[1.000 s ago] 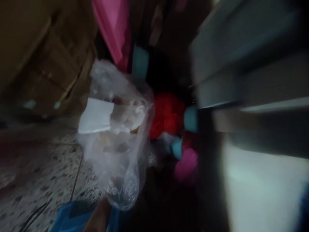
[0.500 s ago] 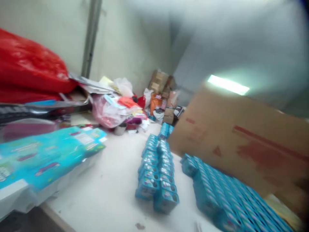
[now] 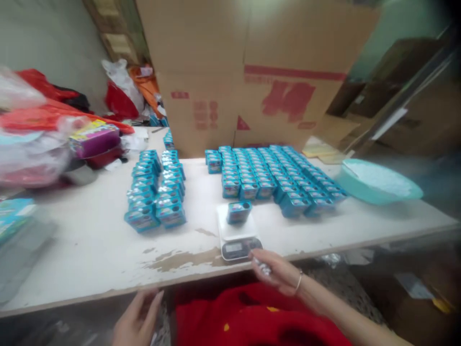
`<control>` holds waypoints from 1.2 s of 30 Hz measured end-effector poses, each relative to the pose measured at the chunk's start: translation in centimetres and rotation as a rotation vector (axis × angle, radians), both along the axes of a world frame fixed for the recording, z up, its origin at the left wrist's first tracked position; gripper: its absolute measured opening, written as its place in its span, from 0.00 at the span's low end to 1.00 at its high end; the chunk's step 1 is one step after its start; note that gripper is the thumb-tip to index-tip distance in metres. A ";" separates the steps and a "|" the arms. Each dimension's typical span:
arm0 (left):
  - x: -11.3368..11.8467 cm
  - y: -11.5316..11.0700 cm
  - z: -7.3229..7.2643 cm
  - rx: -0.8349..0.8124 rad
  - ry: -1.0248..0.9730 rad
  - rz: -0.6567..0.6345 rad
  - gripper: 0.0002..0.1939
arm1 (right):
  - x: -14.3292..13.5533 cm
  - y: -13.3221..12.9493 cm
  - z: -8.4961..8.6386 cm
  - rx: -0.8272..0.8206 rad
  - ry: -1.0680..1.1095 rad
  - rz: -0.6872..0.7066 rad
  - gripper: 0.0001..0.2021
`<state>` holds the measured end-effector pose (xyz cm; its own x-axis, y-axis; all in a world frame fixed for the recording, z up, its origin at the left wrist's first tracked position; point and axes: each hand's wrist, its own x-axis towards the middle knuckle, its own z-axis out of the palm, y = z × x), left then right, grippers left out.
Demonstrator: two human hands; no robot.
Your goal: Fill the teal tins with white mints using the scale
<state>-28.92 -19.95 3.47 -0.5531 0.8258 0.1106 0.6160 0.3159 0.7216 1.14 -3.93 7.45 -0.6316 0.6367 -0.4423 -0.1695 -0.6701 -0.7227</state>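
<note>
One small blue box sits alone on the white kitchen scale at the tabletop's near edge, apart from the others, likely so its weight reads alone. Right hand hovers just beside the scale display, fingers loosely curled around something small and shiny; too blurred to name it. Left hand is below the tabletop edge, open, holding nothing. Behind the scale, a big block of matching blue boxes in tight rows; a second double row to the left. Large cardboard carton stands behind. Teal basin at right. Plastic bags piled left.
</note>
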 end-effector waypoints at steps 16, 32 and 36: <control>12.0 24.2 9.8 0.297 0.312 -0.614 0.05 | 5.3 4.9 -4.6 -0.115 0.044 -0.331 0.18; 10.8 25.4 8.7 0.278 0.367 -0.689 0.10 | 5.9 6.0 -5.3 -0.162 0.074 -0.446 0.17; 10.2 24.6 7.9 0.280 0.451 -0.709 0.06 | 6.1 6.0 -6.0 -0.174 0.052 -0.521 0.17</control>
